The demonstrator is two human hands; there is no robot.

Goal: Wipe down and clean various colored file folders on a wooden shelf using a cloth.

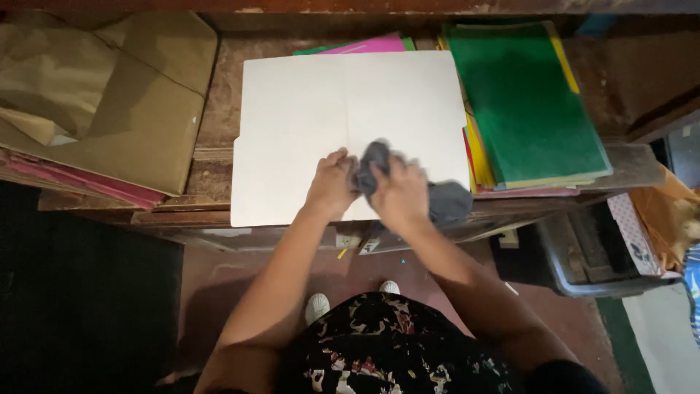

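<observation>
Your left hand (332, 182) and right hand (399, 193) both pinch the soft, limp grey cloth (445, 201) (light, likely shapeless) bunched over the open cream paper folder (292, 131); grip its gathered middle.

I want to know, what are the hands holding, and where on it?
Both hands, left and right, grip a grey cloth by its bunched upper end, above an open white folder.
</observation>
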